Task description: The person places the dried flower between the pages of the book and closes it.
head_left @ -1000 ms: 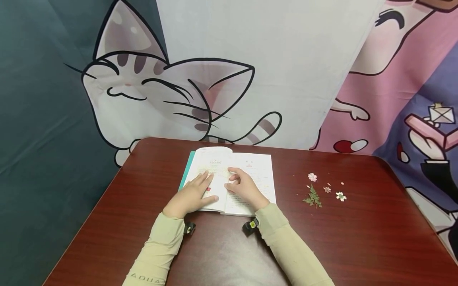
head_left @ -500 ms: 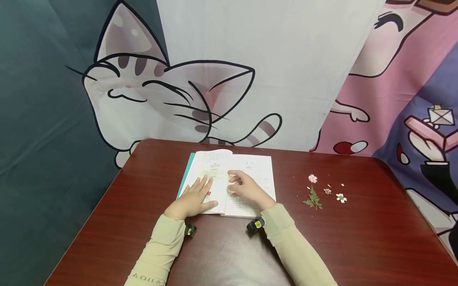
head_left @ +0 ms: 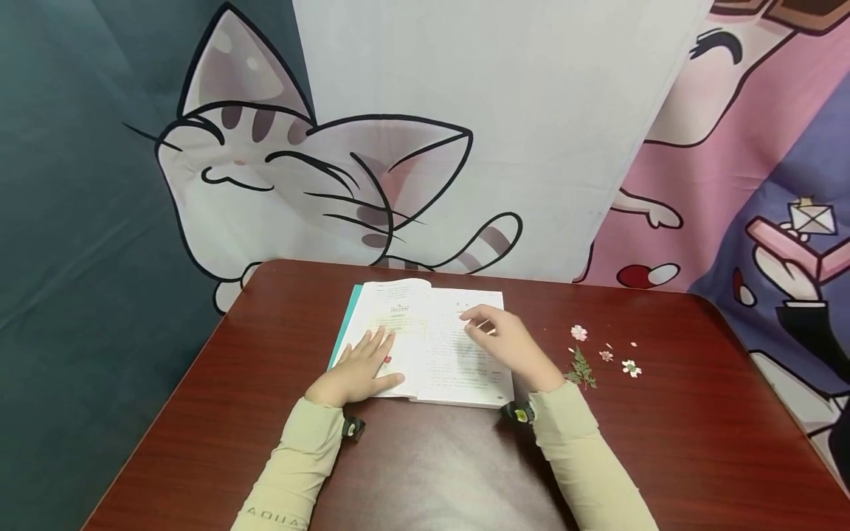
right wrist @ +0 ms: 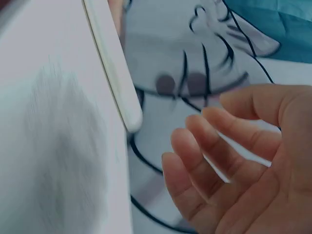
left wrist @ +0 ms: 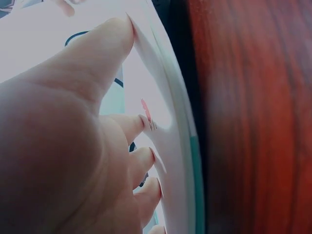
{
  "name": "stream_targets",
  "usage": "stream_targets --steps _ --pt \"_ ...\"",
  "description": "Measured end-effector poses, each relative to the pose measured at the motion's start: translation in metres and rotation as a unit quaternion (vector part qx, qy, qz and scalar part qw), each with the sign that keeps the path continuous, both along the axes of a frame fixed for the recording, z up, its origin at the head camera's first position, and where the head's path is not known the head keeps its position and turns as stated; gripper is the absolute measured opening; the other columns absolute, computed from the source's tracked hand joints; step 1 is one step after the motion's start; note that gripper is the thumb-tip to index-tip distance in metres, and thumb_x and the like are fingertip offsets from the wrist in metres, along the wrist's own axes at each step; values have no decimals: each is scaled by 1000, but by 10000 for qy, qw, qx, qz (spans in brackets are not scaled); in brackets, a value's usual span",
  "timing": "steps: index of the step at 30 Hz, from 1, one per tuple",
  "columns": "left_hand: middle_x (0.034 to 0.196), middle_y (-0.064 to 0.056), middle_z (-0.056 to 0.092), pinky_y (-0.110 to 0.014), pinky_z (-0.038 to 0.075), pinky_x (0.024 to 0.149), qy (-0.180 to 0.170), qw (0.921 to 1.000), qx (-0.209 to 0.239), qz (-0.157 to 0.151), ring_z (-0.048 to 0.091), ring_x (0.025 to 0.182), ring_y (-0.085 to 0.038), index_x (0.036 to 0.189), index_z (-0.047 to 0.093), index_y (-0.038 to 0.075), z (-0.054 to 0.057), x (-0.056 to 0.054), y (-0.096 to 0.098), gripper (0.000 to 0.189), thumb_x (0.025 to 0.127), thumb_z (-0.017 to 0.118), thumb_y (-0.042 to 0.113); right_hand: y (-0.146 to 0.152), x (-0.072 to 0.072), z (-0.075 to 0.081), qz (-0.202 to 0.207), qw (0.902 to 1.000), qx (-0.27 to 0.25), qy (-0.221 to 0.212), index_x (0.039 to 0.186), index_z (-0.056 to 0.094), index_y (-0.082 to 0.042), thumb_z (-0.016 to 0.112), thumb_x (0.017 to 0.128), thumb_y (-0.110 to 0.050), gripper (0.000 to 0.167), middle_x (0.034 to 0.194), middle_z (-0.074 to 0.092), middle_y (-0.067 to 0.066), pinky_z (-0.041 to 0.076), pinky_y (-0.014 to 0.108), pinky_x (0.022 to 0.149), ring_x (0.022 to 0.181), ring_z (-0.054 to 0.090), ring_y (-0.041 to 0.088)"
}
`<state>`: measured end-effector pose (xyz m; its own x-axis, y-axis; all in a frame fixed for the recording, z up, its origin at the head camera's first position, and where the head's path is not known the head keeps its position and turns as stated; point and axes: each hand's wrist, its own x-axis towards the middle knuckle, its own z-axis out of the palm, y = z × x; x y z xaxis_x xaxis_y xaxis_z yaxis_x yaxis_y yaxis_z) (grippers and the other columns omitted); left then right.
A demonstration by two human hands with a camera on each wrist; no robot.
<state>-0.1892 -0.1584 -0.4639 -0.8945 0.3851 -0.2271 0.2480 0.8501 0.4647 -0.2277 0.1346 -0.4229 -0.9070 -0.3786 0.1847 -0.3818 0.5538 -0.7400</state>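
An open book (head_left: 451,372) with printed pages and a teal cover edge (head_left: 344,328) lies on the table. Spread flat across its left page, my left hand (head_left: 355,372) rests with fingers straight, just beside a small red mark (head_left: 388,360) on the paper. The left wrist view shows the thumb and fingertips against that page (left wrist: 168,97). My right hand (head_left: 508,343) is raised over the right page, fingers loosely bent. Between its thumb and fingers (right wrist: 183,146) nothing shows in the right wrist view.
Right of the book lie a pressed green leaf sprig (head_left: 581,369), a pink flower (head_left: 579,332), a smaller pink flower (head_left: 606,355) and a white flower (head_left: 631,368), with loose petals around. Behind the dark red table (head_left: 697,442) hangs a cartoon-printed curtain (head_left: 544,133).
My right hand has left the book's centre fold and moved right over the right page, uncovering printed text. My left hand has stayed on the left page.
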Motion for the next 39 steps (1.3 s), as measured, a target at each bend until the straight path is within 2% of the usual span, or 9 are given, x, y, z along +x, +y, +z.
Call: stream_targets --steps 4,11,17,23,27,31,35,39 --pt "169 -19 8 -66 6 119 15 10000 54 -14 4 154 -42 162 18 4 1 0 -1 84 101 55 48 25 -5 5 -327 9983 222 429 114 71 -2 65 96 -9 19 100 72 11 54 45 81 88 66 25" --pt "169 -19 9 -66 6 119 6 9999 115 -16 4 154 -42 162 19 5 0 1 -2 84 101 56 49 70 -21 -4 -1106 9923 387 402 114 71 -2 65 98 -14 21 109 71 17 49 53 93 102 65 34" --pt "169 -17 10 -65 6 119 4 9999 147 19 5 155 -40 162 19 7 0 1 -4 84 101 56 51 107 -27 -13 -1486 9840 736 645 112 70 2 63 97 -9 20 110 69 24 49 57 89 100 64 39" --pt "169 -17 10 -64 5 120 -6 10000 83 -9 4 155 -39 163 19 7 0 1 -4 84 101 55 51 133 -26 -16 -2015 9728 892 717 108 70 4 61 96 -6 18 99 71 24 50 52 81 88 67 38" --pt "168 -18 11 -65 6 119 8 9999 127 -25 5 155 -39 162 21 6 0 1 -3 83 101 57 50 143 -24 -19 -2476 9629 965 477 107 71 4 60 94 -6 19 95 72 24 49 46 76 84 66 37" --pt "169 -17 11 -64 5 120 1 9999 123 9 5 155 -38 162 21 8 1 1 -2 83 101 57 50 149 -22 -25 -2825 9529 1107 -5 108 71 4 61 93 -10 22 101 71 25 49 47 73 92 64 40" --pt "169 -17 11 -64 5 120 9 9999 156 -4 5 155 -38 162 20 8 0 1 -4 83 101 56 51 151 -22 -29 -2965 9465 1186 -453 109 70 4 65 92 -14 25 105 70 26 49 53 74 97 62 44" --pt "169 -17 10 -64 3 120 6 9998 210 -27 3 155 -38 163 19 8 -2 1 -5 85 100 54 55 153 -23 -33 -2921 9453 1267 -712 110 69 6 69 92 -17 29 108 69 27 47 59 79 99 61 46"
